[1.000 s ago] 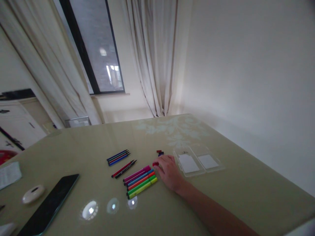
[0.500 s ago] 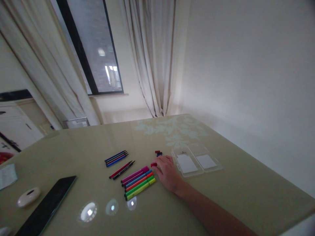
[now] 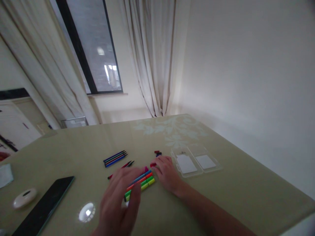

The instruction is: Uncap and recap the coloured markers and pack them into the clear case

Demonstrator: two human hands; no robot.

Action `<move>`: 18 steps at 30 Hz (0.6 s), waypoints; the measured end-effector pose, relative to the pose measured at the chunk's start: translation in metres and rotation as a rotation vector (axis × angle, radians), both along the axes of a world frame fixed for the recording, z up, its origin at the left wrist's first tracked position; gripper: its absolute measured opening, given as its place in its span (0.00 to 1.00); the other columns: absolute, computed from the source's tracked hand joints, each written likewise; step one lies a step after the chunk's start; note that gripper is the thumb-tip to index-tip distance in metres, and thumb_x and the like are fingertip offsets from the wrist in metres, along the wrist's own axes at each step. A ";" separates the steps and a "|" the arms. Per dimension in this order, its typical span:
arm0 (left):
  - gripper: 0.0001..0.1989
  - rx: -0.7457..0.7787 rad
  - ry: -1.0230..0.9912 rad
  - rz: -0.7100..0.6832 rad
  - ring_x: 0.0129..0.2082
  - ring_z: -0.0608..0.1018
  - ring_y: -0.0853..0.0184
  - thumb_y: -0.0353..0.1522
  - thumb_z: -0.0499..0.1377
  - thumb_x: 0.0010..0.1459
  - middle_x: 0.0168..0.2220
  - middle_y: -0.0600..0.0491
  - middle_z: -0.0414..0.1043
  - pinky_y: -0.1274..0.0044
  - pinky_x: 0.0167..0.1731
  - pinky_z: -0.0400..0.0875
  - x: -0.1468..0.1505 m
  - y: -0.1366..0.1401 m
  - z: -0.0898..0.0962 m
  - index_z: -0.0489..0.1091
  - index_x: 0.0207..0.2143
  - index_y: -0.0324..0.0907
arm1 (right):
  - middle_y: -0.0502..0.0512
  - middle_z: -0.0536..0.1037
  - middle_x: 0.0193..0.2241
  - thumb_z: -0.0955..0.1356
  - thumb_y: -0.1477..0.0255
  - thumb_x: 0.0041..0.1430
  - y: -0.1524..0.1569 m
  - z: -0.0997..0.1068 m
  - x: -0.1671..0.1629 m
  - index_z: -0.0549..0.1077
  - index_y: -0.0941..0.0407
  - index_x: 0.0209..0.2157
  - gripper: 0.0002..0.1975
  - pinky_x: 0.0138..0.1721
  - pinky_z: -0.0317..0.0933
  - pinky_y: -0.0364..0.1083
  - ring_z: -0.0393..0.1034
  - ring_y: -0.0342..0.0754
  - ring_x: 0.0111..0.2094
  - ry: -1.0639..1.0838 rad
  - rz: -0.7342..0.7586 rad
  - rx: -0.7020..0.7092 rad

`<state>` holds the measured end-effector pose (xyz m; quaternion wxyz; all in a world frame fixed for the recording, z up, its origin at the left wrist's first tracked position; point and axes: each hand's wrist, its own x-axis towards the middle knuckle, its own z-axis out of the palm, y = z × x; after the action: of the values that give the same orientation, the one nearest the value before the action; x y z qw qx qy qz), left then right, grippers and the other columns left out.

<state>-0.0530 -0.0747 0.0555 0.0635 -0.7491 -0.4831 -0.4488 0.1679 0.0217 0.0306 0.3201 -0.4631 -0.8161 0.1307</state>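
Observation:
My left hand is over the row of capped felt-tip markers, fingers stretched out and thumb apart. It hides much of the row; blue, red, green and yellow ones show, with the end of a magenta one. Whether it touches them I cannot tell. Just right of the row, my right hand rests on the table, its fingertips closed on a small red marker cap. Beyond its knuckles lie several loose caps. Uncapped markers lie in a group at the back left, and two more are partly covered by my left hand.
An open clear plastic case with white paper inserts lies right of my right hand. To the left are a dark flat slab, a white oval object and a pale folded sheet. A wall borders the table's right side.
My left hand has come into view from below and reached over the marker row. My right hand has stayed in place, holding the red cap.

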 end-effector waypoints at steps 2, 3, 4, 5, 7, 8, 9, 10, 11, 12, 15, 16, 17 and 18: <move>0.13 -0.116 0.095 0.082 0.48 0.78 0.55 0.38 0.54 0.71 0.49 0.46 0.76 0.62 0.49 0.75 -0.009 0.039 -0.001 0.76 0.49 0.47 | 0.52 0.81 0.42 0.70 0.80 0.66 0.001 -0.001 0.001 0.77 0.54 0.42 0.08 0.54 0.57 0.51 0.72 0.51 0.50 -0.005 0.007 -0.002; 0.14 -0.193 0.154 0.153 0.48 0.77 0.53 0.37 0.52 0.70 0.47 0.46 0.77 0.61 0.49 0.74 -0.017 0.055 -0.004 0.77 0.47 0.46 | 0.53 0.80 0.43 0.69 0.81 0.66 0.001 -0.002 0.001 0.77 0.54 0.43 0.09 0.54 0.58 0.50 0.72 0.51 0.50 -0.006 0.011 -0.004; 0.16 -0.275 0.208 0.229 0.48 0.77 0.52 0.37 0.51 0.70 0.47 0.45 0.77 0.60 0.49 0.73 -0.027 0.067 -0.010 0.77 0.47 0.46 | 0.53 0.80 0.43 0.69 0.82 0.66 0.001 -0.003 0.002 0.78 0.54 0.43 0.09 0.53 0.59 0.50 0.72 0.50 0.49 -0.003 0.013 -0.003; 0.16 -0.352 0.250 0.312 0.48 0.76 0.50 0.36 0.50 0.69 0.47 0.44 0.76 0.58 0.49 0.72 -0.037 0.075 -0.017 0.77 0.47 0.44 | 0.53 0.80 0.43 0.69 0.82 0.66 0.002 -0.003 0.002 0.78 0.54 0.43 0.10 0.52 0.60 0.49 0.72 0.50 0.49 0.004 0.011 -0.002; 0.17 -0.499 0.276 0.353 0.48 0.76 0.51 0.38 0.51 0.68 0.48 0.45 0.75 0.59 0.49 0.71 -0.054 0.082 -0.030 0.77 0.48 0.45 | 0.54 0.79 0.43 0.69 0.82 0.66 0.002 -0.004 0.003 0.78 0.54 0.42 0.10 0.51 0.62 0.48 0.72 0.50 0.48 0.025 0.002 0.002; 0.17 -0.537 0.259 0.342 0.48 0.76 0.51 0.39 0.51 0.68 0.48 0.45 0.75 0.60 0.50 0.71 -0.060 0.083 -0.034 0.77 0.48 0.45 | 0.54 0.79 0.43 0.69 0.82 0.66 0.002 -0.005 0.003 0.78 0.54 0.42 0.10 0.50 0.63 0.48 0.72 0.50 0.47 0.036 -0.001 0.003; 0.17 -0.559 0.236 0.323 0.48 0.76 0.52 0.39 0.50 0.68 0.48 0.45 0.75 0.61 0.50 0.70 -0.064 0.082 -0.038 0.77 0.47 0.45 | 0.54 0.79 0.43 0.69 0.82 0.66 0.002 -0.005 0.003 0.78 0.54 0.41 0.09 0.50 0.64 0.48 0.73 0.50 0.46 0.048 -0.001 0.004; 0.16 -0.566 0.206 0.304 0.48 0.76 0.53 0.39 0.51 0.68 0.47 0.46 0.75 0.61 0.51 0.70 -0.066 0.082 -0.039 0.76 0.47 0.45 | 0.54 0.79 0.42 0.69 0.81 0.66 0.002 -0.005 0.002 0.78 0.54 0.41 0.09 0.49 0.64 0.48 0.73 0.50 0.46 0.060 0.005 0.003; 0.15 -0.565 0.175 0.291 0.48 0.76 0.54 0.39 0.51 0.68 0.47 0.47 0.76 0.62 0.51 0.70 -0.066 0.081 -0.040 0.76 0.46 0.45 | 0.54 0.79 0.42 0.69 0.81 0.66 0.002 -0.005 0.002 0.78 0.54 0.41 0.09 0.49 0.65 0.48 0.73 0.50 0.46 0.075 0.014 0.002; 0.14 -0.565 0.146 0.282 0.47 0.76 0.54 0.38 0.52 0.67 0.46 0.47 0.76 0.62 0.50 0.70 -0.065 0.082 -0.039 0.75 0.45 0.45 | 0.54 0.79 0.42 0.69 0.81 0.66 0.001 -0.004 0.001 0.78 0.54 0.41 0.09 0.49 0.65 0.48 0.73 0.50 0.46 0.091 0.024 0.001; 0.10 -0.555 0.071 0.270 0.44 0.77 0.54 0.37 0.54 0.65 0.42 0.48 0.77 0.63 0.46 0.71 -0.061 0.084 -0.035 0.73 0.42 0.45 | 0.54 0.79 0.41 0.70 0.80 0.65 -0.001 -0.002 -0.001 0.78 0.54 0.41 0.08 0.50 0.65 0.48 0.73 0.50 0.46 0.159 0.062 -0.003; 0.10 -0.536 0.053 0.271 0.44 0.77 0.54 0.38 0.54 0.65 0.42 0.48 0.78 0.63 0.45 0.71 -0.060 0.085 -0.034 0.73 0.41 0.45 | 0.54 0.80 0.40 0.70 0.80 0.65 -0.002 -0.001 -0.002 0.78 0.54 0.41 0.07 0.49 0.66 0.48 0.74 0.50 0.45 0.191 0.074 -0.004; 0.10 -0.506 0.036 0.270 0.44 0.77 0.54 0.39 0.54 0.65 0.42 0.48 0.78 0.63 0.46 0.71 -0.058 0.085 -0.033 0.73 0.40 0.45 | 0.54 0.80 0.40 0.70 0.79 0.65 -0.002 0.000 -0.003 0.78 0.54 0.40 0.06 0.49 0.66 0.48 0.74 0.50 0.44 0.228 0.084 -0.005; 0.11 -0.466 0.021 0.263 0.44 0.78 0.54 0.39 0.54 0.66 0.43 0.47 0.78 0.63 0.46 0.71 -0.055 0.084 -0.031 0.74 0.40 0.45 | 0.54 0.80 0.40 0.70 0.79 0.65 -0.003 0.001 -0.004 0.78 0.54 0.40 0.06 0.48 0.67 0.47 0.74 0.49 0.44 0.269 0.093 -0.007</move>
<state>-0.1084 0.0095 0.0241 -0.0480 -0.6791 -0.6658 -0.3053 0.1641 0.0185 0.0320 0.4185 -0.4042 -0.7860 0.2090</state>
